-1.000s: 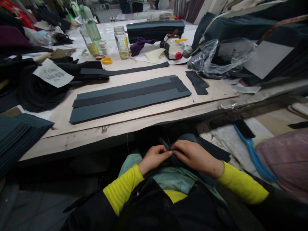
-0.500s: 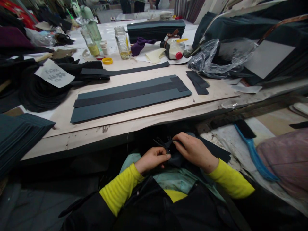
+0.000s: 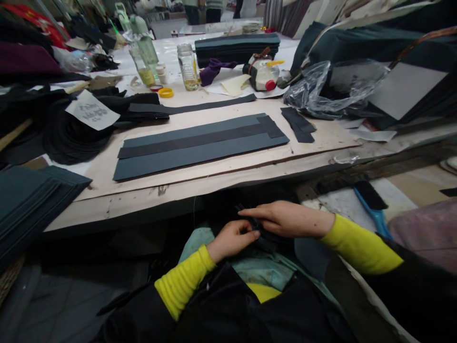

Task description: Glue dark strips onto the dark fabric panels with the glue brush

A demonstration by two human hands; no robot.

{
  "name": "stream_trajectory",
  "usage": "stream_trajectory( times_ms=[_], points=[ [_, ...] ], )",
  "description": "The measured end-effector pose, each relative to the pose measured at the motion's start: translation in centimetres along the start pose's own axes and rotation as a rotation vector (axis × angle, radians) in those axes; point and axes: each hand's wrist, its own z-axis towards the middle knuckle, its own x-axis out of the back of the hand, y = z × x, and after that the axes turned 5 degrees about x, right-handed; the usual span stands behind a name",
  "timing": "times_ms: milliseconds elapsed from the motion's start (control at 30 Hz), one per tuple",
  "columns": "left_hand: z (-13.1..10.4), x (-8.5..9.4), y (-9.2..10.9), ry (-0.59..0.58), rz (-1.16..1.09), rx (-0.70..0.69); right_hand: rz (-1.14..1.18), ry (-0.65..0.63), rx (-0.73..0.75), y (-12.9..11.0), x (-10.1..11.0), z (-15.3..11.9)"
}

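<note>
Head view: handwriting is showing on a white paper note (image 3: 93, 110), too blurred for reading; the note is lying on black stacked pieces (image 3: 76, 136) at the left of the tabletop (image 3: 332, 138). Dark flexible material (image 3: 267, 244) is sitting just off the tabletop's near edge, at the fingers of both hands. The left hand (image 3: 233, 239) is pinching it between thumb and bent fingers at its left side. The right hand (image 3: 285, 219) is pointing leftward, its back facing up, fingers nearly straight and lying over the material; whether it is gripping, I cannot tell. Both yellow sleeves (image 3: 185, 281) are angling inward.
</note>
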Motion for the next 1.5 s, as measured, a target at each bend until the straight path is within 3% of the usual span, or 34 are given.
stream_trajectory(
  times_ms=[167,533,900,1067,1167,1300,1500],
  points=[
    [-0.3,-0.1,-0.2,0.007,-0.033,0.016,-0.08,-0.037,-0.024,0.3,0.1,1.2],
    [-0.3,-0.4,-1.1,0.027,-0.042,0.034,-0.162,0.0,-0.041,1.0,-0.8,0.3],
    [-0.5,-0.4,-1.0,0.054,0.002,0.024,-0.307,0.113,0.099,1.4,-1.7,0.5],
    [-0.5,-0.5,-0.8,0.061,0.041,0.022,-0.334,0.102,0.138,1.5,-1.8,0.6],
    [-1.0,0.0,-0.4,0.126,0.146,-0.062,-0.329,0.114,0.167,1.6,-1.8,0.8],
    [-1.5,1.5,0.0,0.321,0.348,-0.341,-0.258,0.17,0.157,1.7,-1.8,0.8],
    [-0.6,2.8,-0.3,0.115,0.549,-0.338,-0.217,0.143,0.142,1.5,-2.1,0.7]
  ],
)
